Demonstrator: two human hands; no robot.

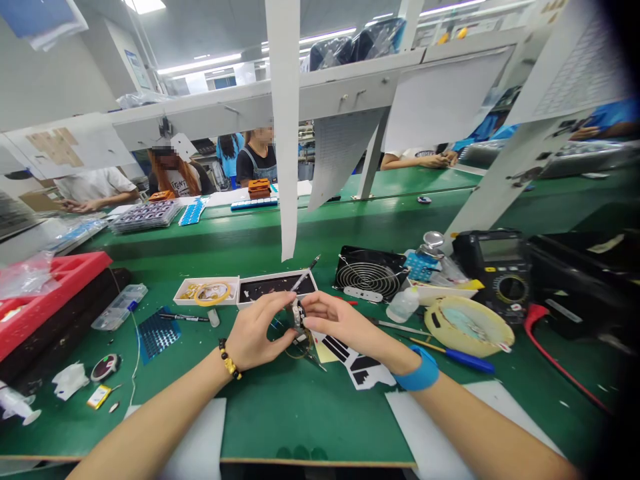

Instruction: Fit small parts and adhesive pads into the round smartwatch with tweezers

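A small round device (pixel 299 313) with a dark and silvery edge is held up on its side above the green bench. My left hand (pixel 260 331), with a beaded bracelet at the wrist, grips it from the left between thumb and fingers. From the right, my right hand (pixel 345 325), with a blue band at the wrist, pinches the same device. Thin wires hang near and under it, partly hidden by the fingers. Just behind my hands lies a white tray with a dark inside (pixel 260 288), and a pen-like tool (pixel 306 272) leans on it.
A black fan (pixel 371 272), a bottle (pixel 403 305), a yellow bowl (pixel 469 323), a blue-handled screwdriver (pixel 467 360) and a multimeter (pixel 500 273) stand right. Left are a red tray (pixel 55 287), a marker (pixel 185 317) and a battery (pixel 99 397). Several people sit across the bench.
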